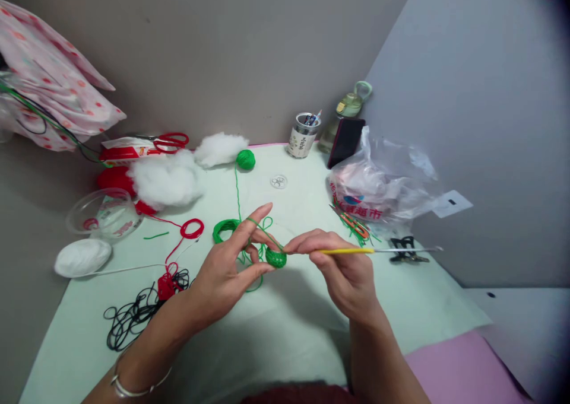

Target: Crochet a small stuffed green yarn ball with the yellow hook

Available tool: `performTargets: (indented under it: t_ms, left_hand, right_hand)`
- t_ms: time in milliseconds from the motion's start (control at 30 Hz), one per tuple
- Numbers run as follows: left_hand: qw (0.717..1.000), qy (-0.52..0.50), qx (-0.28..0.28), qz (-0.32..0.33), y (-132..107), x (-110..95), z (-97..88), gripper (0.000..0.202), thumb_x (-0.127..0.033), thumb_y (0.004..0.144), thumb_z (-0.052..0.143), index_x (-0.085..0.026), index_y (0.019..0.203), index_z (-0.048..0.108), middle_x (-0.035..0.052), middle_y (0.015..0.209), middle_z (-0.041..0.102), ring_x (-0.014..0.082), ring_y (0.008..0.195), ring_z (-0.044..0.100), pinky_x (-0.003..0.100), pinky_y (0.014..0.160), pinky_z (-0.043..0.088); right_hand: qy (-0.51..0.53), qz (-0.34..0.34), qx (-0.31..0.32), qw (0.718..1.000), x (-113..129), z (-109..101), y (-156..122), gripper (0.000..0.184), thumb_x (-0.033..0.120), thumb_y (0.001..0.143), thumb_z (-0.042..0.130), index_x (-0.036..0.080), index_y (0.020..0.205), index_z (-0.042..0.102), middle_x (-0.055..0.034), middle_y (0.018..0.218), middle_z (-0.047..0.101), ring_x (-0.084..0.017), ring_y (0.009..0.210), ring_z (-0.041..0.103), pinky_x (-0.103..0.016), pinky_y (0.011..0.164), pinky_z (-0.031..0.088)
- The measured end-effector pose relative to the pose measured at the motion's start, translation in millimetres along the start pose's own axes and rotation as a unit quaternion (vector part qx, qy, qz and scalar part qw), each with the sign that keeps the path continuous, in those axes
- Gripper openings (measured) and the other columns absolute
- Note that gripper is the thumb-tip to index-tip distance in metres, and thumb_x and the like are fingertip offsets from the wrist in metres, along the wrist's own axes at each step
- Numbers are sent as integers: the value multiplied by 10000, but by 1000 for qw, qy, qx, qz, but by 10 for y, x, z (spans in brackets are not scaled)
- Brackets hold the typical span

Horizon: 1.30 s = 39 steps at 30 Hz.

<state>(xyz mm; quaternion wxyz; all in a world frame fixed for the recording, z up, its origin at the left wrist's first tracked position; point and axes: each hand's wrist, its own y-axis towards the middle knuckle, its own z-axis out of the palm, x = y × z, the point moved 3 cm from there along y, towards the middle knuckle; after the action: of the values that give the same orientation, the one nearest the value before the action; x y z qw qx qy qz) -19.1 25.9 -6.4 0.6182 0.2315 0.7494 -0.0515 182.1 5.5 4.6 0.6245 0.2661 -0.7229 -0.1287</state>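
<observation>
Two items carry partly legible print: crinkled plastic bag [378, 181] (red 超市), metal can [301, 144] (花茶). Left hand [229, 267] pinches the small, round, stitched green piece [276, 258] above the bench [303, 327]; right hand [345, 276] grips the slim yellow-and-metal hook [350, 251], fingertips beside the piece.

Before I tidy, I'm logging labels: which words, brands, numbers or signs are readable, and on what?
"超市" in red on the plastic bag; its other characters are creased.
"花茶" on the can; the character above is unclear.
Too blurred to read: print on the clear tub and red-and-white packet.
</observation>
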Motion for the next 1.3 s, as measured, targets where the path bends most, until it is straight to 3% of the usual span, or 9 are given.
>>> performTargets:
  t_ms: [167, 333, 633, 800, 900, 1000, 1133, 1300]
  left_hand:
    - [999, -11, -31, -24, -9, 28, 19, 825, -126, 874, 748, -376, 1579, 401, -22, 1012, 704, 118, 784, 593, 254, 772, 537]
    - [998, -25, -57, -13, -39, 23, 61, 777, -134, 889, 737, -414, 1549, 435, -17, 1111, 712, 104, 728, 541, 237, 725, 522]
    - [995, -34, -57, -80, -5, 68, 101, 801, -204, 863, 770, -311, 1572, 413, 8, 1032, 715, 139, 743, 583, 320, 819, 532]
    - [998, 0, -42, -37, -31, 18, 93, 725, -198, 917, 722, -344, 1562, 426, 6, 1054, 731, 160, 845, 630, 334, 890, 531]
    - [999, 12, -48, -14, -40, 2, 103, 665, -195, 919, 720, -353, 1521, 488, 0, 1056, 726, 152, 832, 627, 332, 896, 532]
    - [994, -43, -78, -60, -37, 18, 125, 648, -217, 877, 762, -334, 1477, 546, 2, 1030, 704, 145, 808, 616, 320, 859, 541]
    - [969, -165, -104, -153, -45, 10, 179, 804, -268, 787, 851, -296, 1512, 507, 11, 1013, 678, 164, 892, 654, 315, 861, 557]
    - [949, -243, -107, -172, -77, -46, 255, 840, -258, 775, 869, -266, 1524, 489, 16, 1005, 662, 171, 943, 656, 310, 882, 562]
  right_hand:
    - [-24, -57, -3, 998, 13, 74, 2, 237, 119, 1019, 595, 245, 1170, 726, -51, 1041, 776, -175, 980, 733, -320, 856, 581]
    - [12, -41, -36, 998, -28, 65, 14, 253, 139, 1034, 569, 277, 1170, 732, -36, 1022, 779, -178, 961, 732, -325, 833, 584]
    - [-15, -83, -50, 995, -47, 101, 5, 252, 115, 1008, 608, 249, 1180, 736, -61, 1020, 781, -192, 961, 733, -350, 837, 592]
    - [5, -22, -15, 1000, -38, 13, 28, 218, 166, 1036, 573, 265, 1132, 741, -49, 985, 781, -189, 929, 737, -343, 807, 600]
    - [-23, -27, -4, 999, -18, 13, 23, 207, 162, 1024, 593, 260, 1119, 749, -52, 980, 780, -192, 918, 736, -346, 806, 598]
    - [-64, -79, -33, 994, -1, 90, -6, 219, 161, 1012, 616, 253, 1155, 753, -78, 1021, 785, -213, 945, 741, -366, 802, 601]
    - [-89, -156, -99, 979, 2, 194, -73, 272, 228, 1025, 604, 295, 1248, 745, -106, 1107, 787, -249, 961, 750, -409, 768, 620]
    - [-228, -190, -115, 948, 35, 212, -164, 458, 140, 961, 673, 328, 1379, 686, -103, 1125, 778, -264, 991, 750, -410, 768, 646]
